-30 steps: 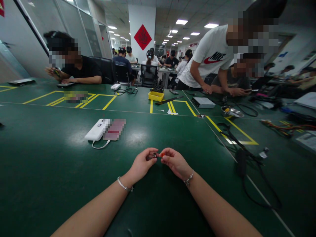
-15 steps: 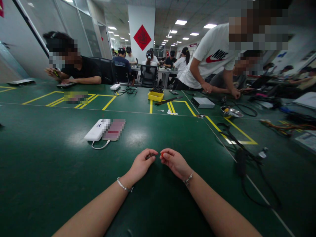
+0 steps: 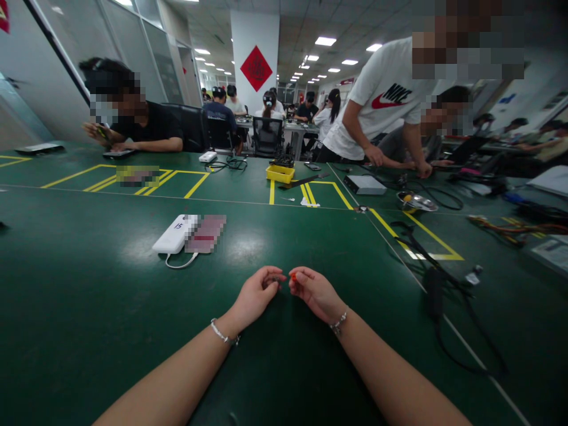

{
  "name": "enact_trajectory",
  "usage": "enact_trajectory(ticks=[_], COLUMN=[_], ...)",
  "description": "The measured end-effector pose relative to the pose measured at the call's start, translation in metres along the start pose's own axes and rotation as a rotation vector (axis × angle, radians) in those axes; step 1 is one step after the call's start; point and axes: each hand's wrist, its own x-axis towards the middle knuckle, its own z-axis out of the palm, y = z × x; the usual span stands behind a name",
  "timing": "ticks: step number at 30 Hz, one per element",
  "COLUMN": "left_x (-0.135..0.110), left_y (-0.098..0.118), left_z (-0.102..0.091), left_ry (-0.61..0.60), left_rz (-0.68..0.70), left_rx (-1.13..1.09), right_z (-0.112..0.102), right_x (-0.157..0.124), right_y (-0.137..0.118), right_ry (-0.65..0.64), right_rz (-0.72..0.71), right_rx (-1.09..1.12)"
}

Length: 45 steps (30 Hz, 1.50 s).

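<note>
My left hand [image 3: 258, 291] has its fingers curled around a small dark metallic piece [image 3: 276, 280], mostly hidden between thumb and fingertips. Facing it, my right hand [image 3: 316, 293] pinches a small orange-red piece [image 3: 293, 277]. Both pieces are too small for me to tell their kind. The fingertips of the two hands are close together but apart, just above the green table [image 3: 133, 319]. A bracelet circles each wrist.
A white power bank [image 3: 174, 234] marked 15 lies ahead-left, cabled to a blurred flat object [image 3: 206, 234]. Farther back are a yellow tray [image 3: 280, 173], a grey box [image 3: 364, 184] and a metal bowl [image 3: 416, 201]. Black cables [image 3: 432, 293] lie to the right. Co-workers are across the table.
My hands stay almost in place, with small finger shifts; slightly more of the dark piece shows in the left. The standing co-worker has moved a little.
</note>
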Motion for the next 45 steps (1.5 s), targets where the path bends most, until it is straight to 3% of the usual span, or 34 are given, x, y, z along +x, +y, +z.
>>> enact_trajectory(ticks=[5,12,34,41,45], left_x=[0.000,-0.002,-0.001,0.003,0.005], left_y=[-0.002,0.000,-0.008,-0.012,-0.011], left_z=[0.000,0.002,-0.001,0.001,0.000], left_ry=[-0.069,-0.076,0.018,-0.019,0.012], left_rz=[0.006,0.022,0.061,0.021,0.001], left_rx=[-0.069,-0.049,0.149,-0.092,-0.124], right_z=[-0.002,-0.001,-0.007,-0.008,-0.007], right_x=[0.001,0.001,0.005,0.008,0.008], right_y=[0.002,0.001,0.006,0.009,0.007], right_ry=[0.007,0.015,-0.024,-0.034,-0.065], right_rz=[-0.024,-0.002,-0.006,-0.001,0.016], right_rx=[0.004,0.009,0.007,0.029,0.034])
